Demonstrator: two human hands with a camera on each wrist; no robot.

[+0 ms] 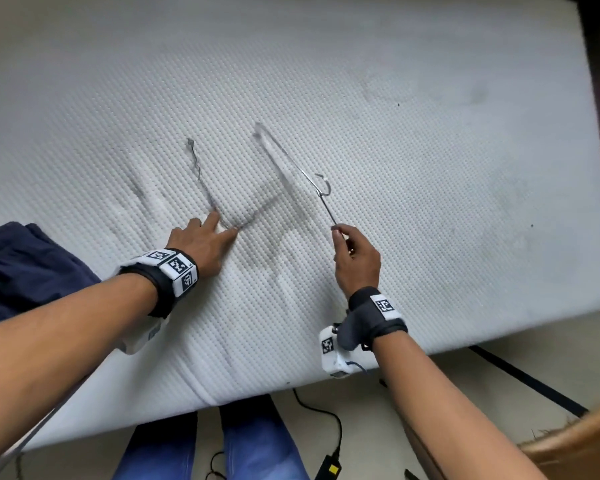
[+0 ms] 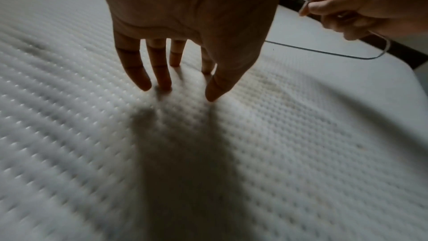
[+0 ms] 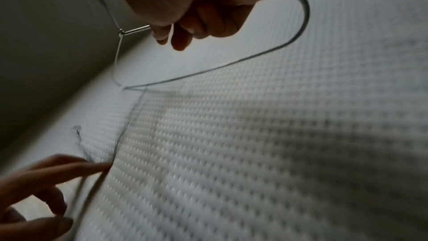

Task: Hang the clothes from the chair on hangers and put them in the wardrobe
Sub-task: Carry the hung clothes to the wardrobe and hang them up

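While the right hand (image 1: 355,261) pinches one end of a thin wire hanger (image 1: 293,168) between thumb and fingers, the hanger stands tilted above the white quilted mattress (image 1: 430,150), its far end touching the fabric. The left hand (image 1: 201,242) lies spread, fingertips pressing the mattress beside what seems a dark thread (image 1: 196,168). A navy garment (image 1: 25,271) rests at the mattress's left edge. Wristbands (image 1: 174,271) carry black-and-white square markers; no readable writing.
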